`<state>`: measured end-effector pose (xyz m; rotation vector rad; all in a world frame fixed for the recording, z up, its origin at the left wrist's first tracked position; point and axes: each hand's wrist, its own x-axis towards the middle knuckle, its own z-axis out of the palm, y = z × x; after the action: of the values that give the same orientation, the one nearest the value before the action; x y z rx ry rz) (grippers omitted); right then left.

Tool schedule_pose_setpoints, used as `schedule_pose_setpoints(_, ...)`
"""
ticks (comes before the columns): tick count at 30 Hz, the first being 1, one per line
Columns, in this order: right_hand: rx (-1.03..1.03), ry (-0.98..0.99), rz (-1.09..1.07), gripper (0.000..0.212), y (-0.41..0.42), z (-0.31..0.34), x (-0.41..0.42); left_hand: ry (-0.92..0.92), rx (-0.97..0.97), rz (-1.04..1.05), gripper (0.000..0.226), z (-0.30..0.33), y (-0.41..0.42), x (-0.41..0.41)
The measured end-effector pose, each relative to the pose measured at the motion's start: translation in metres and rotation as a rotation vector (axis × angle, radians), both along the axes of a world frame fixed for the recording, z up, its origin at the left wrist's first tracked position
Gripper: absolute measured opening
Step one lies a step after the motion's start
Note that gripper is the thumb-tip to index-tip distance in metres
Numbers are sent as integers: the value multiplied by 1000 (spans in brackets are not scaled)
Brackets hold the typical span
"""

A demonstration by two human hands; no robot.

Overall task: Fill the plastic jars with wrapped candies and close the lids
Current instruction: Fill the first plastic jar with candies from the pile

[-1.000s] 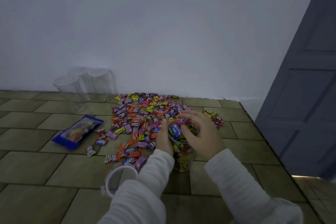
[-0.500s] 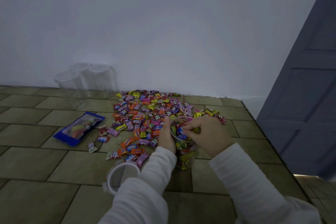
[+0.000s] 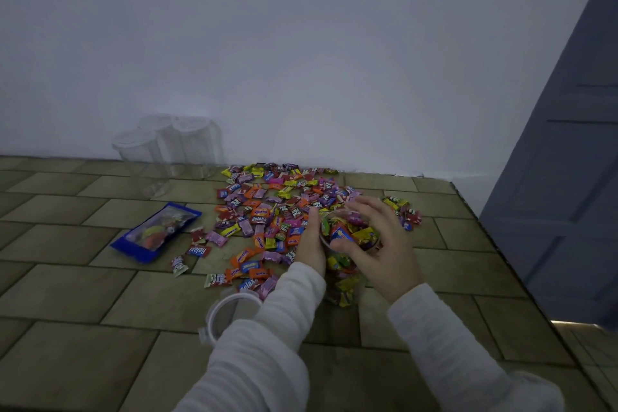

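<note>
A clear plastic jar [image 3: 344,274] stands on the tiled surface, filled with wrapped candies up to its open rim. My left hand [image 3: 312,244] grips the jar's left side. Over the jar's mouth hovers my right hand [image 3: 381,244], fingers spread, with nothing visibly held. Behind and left of the jar lies a wide pile of wrapped candies [image 3: 267,207] in many colours. A white-rimmed lid [image 3: 227,311] rests on the tiles near my left sleeve, partly hidden by it. Three empty lidded jars [image 3: 167,147] stand by the wall at the back left.
A blue candy bag [image 3: 155,231] lies flat to the left of the pile. A few stray candies [image 3: 403,210] sit to the right of the jar. The surface's edge [image 3: 501,251] runs diagonally on the right, with a grey door [image 3: 568,177] beyond it.
My right hand was pinched at the jar's mouth with candies; now its fingers are spread open above the jar. My left hand stays on the jar.
</note>
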<state>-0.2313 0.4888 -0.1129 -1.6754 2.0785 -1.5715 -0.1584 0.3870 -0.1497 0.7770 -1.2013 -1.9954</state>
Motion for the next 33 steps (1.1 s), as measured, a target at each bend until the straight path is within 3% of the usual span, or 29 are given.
schedule_pose_setpoints(3,43,-178,23,102,1,-13,1,-14,-115,22,54,6,-8,12)
schedule_pose_setpoints(5,25,-320,39,119,1,-23,3,-249,-368,77,35,5,-20,29)
schedule_pose_setpoints(7,-15,-385,16,117,-3,-31,9,-601,-634,60,16,5,-33,48)
schedule_pose_setpoints(10,-68,-425,-56,111,-10,-40,18,-1230,-884,-109,22,14,-45,78)
schedule_pose_setpoints(13,-68,-429,-88,103,-16,-42,23,-1563,-896,-181,32,22,-47,104)
schedule_pose_setpoints(17,-80,-436,-88,98,-20,-43,26,-1635,-702,-140,30,17,-50,128)
schedule_pose_setpoints(21,-97,-447,-90,98,-22,-43,27,-1655,-679,-167,26,13,-44,136)
schedule_pose_setpoints(33,-70,-474,-91,96,-23,-30,28,-1480,-598,-148,21,8,-51,130)
